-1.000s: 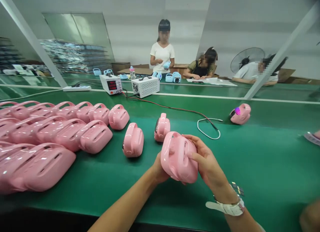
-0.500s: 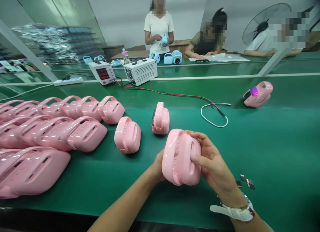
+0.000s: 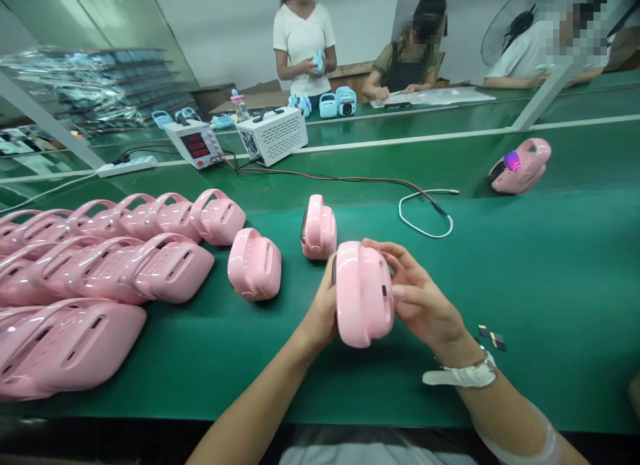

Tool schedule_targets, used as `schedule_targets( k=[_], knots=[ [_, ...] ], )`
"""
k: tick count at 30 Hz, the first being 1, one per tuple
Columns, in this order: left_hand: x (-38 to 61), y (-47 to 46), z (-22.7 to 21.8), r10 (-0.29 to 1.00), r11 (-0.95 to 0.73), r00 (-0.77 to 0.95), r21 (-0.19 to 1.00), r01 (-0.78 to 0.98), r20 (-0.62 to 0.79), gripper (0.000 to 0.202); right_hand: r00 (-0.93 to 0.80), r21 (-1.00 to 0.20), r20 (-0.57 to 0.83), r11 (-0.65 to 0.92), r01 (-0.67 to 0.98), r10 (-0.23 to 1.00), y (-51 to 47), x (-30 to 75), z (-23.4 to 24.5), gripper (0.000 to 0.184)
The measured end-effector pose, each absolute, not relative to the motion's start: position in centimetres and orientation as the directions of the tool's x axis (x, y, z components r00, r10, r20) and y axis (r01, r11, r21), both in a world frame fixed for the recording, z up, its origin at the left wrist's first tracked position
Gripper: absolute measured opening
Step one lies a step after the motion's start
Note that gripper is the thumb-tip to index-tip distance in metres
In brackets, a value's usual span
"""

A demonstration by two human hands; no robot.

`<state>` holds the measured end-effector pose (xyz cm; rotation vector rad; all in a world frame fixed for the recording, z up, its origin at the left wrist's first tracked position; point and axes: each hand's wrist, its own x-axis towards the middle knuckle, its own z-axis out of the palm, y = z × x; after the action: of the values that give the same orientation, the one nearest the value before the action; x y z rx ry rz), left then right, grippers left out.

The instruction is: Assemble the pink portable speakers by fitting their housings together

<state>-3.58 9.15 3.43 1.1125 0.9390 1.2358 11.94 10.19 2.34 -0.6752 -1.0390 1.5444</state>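
Note:
A glossy pink handled device [image 3: 364, 298] is held up in front of me, its side with a dark slot facing me. My left hand [image 3: 323, 308] grips it from the left, its fingers partly hidden behind the shell. At the right side, my right hand [image 3: 423, 301] has thumb and fingers against the shell near the slot. Whether a small item sits between those fingertips I cannot make out. Beyond the held one stands another pink device [image 3: 320, 228], and a third pink device [image 3: 255, 265] is to its left. Small black cards [image 3: 493, 337] lie right of my right wrist.
Rows of pink devices [image 3: 170, 268] fill the left of the green table [image 3: 560, 271]. A red-black lead with a white cable loop [image 3: 425, 235] lies ahead, near a power supply [image 3: 195, 147] and a grey box [image 3: 275, 137]. A lit pink device [image 3: 520, 166] stands far right. Co-workers sit and stand opposite.
Both hands have turned the held device so its slotted side faces me more squarely, and it sits slightly higher in view. The right thumb has slid off the slot to the device's edge.

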Motion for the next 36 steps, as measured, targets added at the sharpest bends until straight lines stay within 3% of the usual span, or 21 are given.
schedule_targets(
  k=[4, 7, 11, 13, 16, 21, 25, 31, 36],
  knots=[
    [-4.4, 9.1, 2.5, 0.954, -0.299, -0.013, 0.954, -0.031, 0.299, 0.079, -0.055, -0.951, 0.224, 0.206, -0.230, 0.973, 9.8, 11.9, 2.2, 0.010],
    [-4.8, 9.0, 2.2, 0.893, -0.439, -0.057, 0.891, 0.118, 0.447, 0.083, -0.018, -0.959, 0.272, 0.269, -0.085, 0.962, 9.4, 11.6, 2.3, 0.014],
    [-4.7, 8.9, 2.1, 0.857, -0.491, -0.059, 0.845, 0.212, 0.513, 0.084, -0.057, -0.968, 0.252, 0.252, -0.011, 0.966, 9.0, 11.4, 2.6, 0.022],
    [-4.5, 9.0, 1.9, 0.853, -0.499, -0.051, 0.840, 0.212, 0.519, 0.084, -0.070, -0.962, 0.267, 0.269, 0.033, 0.961, 9.0, 11.5, 2.7, 0.026],
    [-4.4, 9.3, 1.6, 0.846, -0.515, -0.070, 0.844, 0.149, 0.528, 0.082, 0.042, -0.955, 0.294, 0.291, 0.064, 0.955, 9.1, 12.2, 2.6, 0.026],
    [-4.3, 9.6, 1.3, 0.881, -0.455, -0.095, 0.885, 0.097, 0.463, 0.083, 0.224, -0.980, 0.156, 0.179, -0.086, 0.962, 9.6, 13.9, 2.7, 0.033],
    [-4.3, 9.5, 1.5, 0.899, -0.423, -0.071, 0.899, 0.116, 0.433, 0.081, 0.212, -0.984, 0.094, 0.122, -0.127, 0.973, 9.9, 14.4, 3.3, 0.040],
    [-4.3, 9.6, 1.8, 0.930, -0.362, -0.034, 0.928, 0.084, 0.366, 0.078, 0.090, -0.984, 0.136, 0.145, -0.100, 0.987, 12.7, 13.4, 4.5, 0.043],
    [-4.6, 9.9, 1.8, 0.940, -0.332, -0.050, 0.940, 0.076, 0.336, 0.076, 0.040, -0.979, 0.038, 0.046, -0.201, 0.998, 14.4, 12.6, 4.6, 0.049]
  ],
)
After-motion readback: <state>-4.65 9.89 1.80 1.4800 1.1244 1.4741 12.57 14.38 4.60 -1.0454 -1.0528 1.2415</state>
